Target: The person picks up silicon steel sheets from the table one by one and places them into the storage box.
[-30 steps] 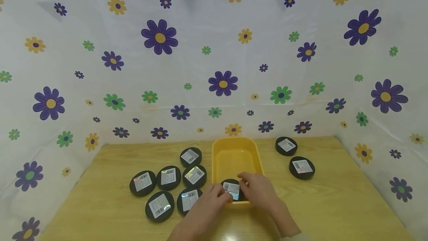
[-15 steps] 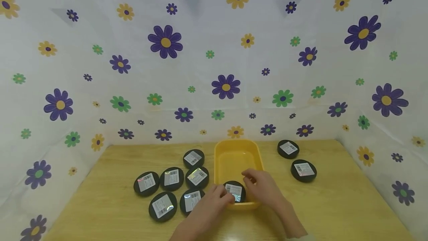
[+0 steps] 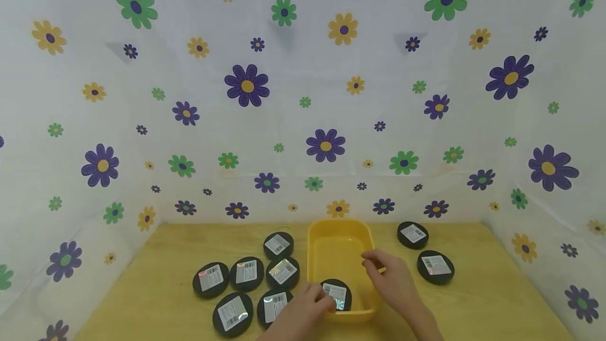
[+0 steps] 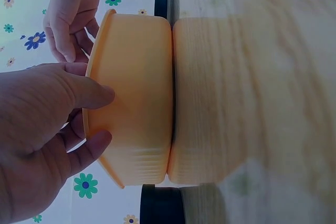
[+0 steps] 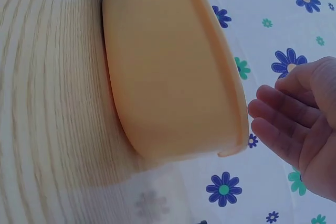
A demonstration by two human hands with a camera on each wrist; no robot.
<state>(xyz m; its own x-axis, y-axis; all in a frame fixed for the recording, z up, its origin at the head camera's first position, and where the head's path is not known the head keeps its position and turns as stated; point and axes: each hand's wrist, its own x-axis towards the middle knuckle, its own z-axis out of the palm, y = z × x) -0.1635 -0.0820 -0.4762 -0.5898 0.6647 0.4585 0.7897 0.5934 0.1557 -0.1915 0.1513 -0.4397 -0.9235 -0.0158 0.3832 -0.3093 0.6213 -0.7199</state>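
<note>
A yellow plastic tray stands on the wooden table. In its near left part lies a round black disc with a white barcode label. My left hand reaches over the near left rim, its fingertips overlapping the disc's label edge. The left wrist view shows my left hand bent over the tray's rim, thumb outside the wall and other fingers passing inside. Whether those fingers touch the disc is hidden there. My right hand hovers by the tray's right rim. Its loosely bent fingers hold nothing in the right wrist view.
Several labelled black discs, including one at the far end and one in front, lie left of the tray. Two more, a farther disc and a nearer disc, lie right of it. Flowered fabric surrounds the table.
My right hand has let go of the disc and moved right to the tray's rim. The left hand stays at the near left corner. The head view has tilted up.
</note>
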